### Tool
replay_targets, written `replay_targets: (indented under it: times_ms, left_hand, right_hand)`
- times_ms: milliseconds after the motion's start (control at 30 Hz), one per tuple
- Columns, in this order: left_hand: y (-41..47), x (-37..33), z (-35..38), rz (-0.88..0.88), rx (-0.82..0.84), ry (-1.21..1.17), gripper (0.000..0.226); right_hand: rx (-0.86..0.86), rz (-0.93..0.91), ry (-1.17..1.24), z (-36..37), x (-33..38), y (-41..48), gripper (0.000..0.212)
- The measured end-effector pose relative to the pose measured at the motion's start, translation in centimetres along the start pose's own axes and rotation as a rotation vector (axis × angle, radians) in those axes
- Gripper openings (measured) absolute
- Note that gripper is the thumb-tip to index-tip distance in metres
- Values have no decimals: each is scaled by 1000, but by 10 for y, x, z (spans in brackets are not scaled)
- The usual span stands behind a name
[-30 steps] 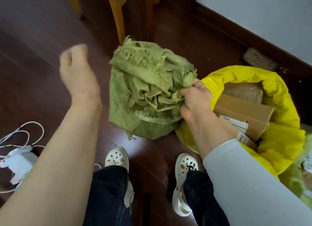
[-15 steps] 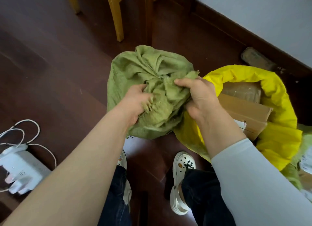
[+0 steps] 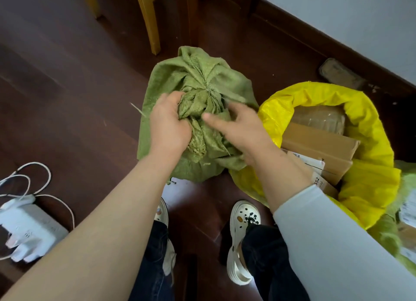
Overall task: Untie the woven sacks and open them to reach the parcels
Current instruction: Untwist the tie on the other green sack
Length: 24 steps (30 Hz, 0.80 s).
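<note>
Head view: the green woven sack (image 3: 171,84) stands on the dark wooden floor (image 3: 67,98), directly ahead of the person's two white shoes (image 3: 242,233) and just in front of a yellow chair leg (image 3: 149,19). Its mouth is closed. The cloth is gathered into a bunched neck (image 3: 198,102), and a thin cord (image 3: 208,90) is wound round the gathers.

The left hand (image 3: 167,122) is on the left side of the neck. Its fingers are curled round the bunched cloth and grip it.

The right hand (image 3: 238,127) lies on the right side of the neck. Its thumb (image 3: 213,119) is extended straight across the cloth. The other fingers rest on the folds beside the cord. They are blurred, so whether they hold any cloth cannot be determined.

The yellow sack (image 3: 369,165) touches the right side of the green sack. Its mouth is open and rolled back. Inside are a cardboard box (image 3: 315,143) with a printed label and, behind it, a brown wrapped parcel (image 3: 319,118).

On the floor at the lower left lies a white power adapter (image 3: 27,228) with a looped white cable (image 3: 40,177).
</note>
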<state>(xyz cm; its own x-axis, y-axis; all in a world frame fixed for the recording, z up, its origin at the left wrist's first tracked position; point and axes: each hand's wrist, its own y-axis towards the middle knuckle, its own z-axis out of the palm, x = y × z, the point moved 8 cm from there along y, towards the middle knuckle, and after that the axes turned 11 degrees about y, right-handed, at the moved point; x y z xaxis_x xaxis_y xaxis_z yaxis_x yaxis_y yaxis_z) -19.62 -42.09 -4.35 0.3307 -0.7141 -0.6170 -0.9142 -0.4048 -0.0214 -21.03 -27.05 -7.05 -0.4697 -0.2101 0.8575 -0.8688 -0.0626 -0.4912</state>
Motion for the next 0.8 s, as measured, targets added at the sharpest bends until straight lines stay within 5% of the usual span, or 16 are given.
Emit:
replay_targets:
  times_ms: [133, 233, 400, 467, 533, 600, 700, 800]
  left_hand:
    - [-1, 0, 1, -21, 64, 81, 45]
    - [2, 3, -6, -83, 135, 445, 59]
    - [2, -25, -22, 132, 19, 623, 74]
    - [3, -20, -6, 63, 190, 379, 47]
    - [-1, -3, 7, -265, 307, -154, 17]
    - [-8, 8, 18, -497, 361, -484, 29]
    - [-6, 11, 23, -494, 360, -569, 26]
    - [-4, 10, 22, -461, 343, -556, 15]
  right_hand:
    - [-54, -78, 19, 11, -11, 7, 31]
    - [-159, -92, 26, 2, -10, 14, 41]
    - [-181, -124, -23, 3, -11, 15, 41]
    - [-188, -153, -38, 1, -7, 13, 33]
    - [-161, -188, -41, 2, -4, 10, 28]
    - [-97, -226, -48, 8, -1, 5, 26]
    - [16, -200, -56, 18, 0, 3, 30]
    - [6, 24, 110, 13, -7, 5, 23]
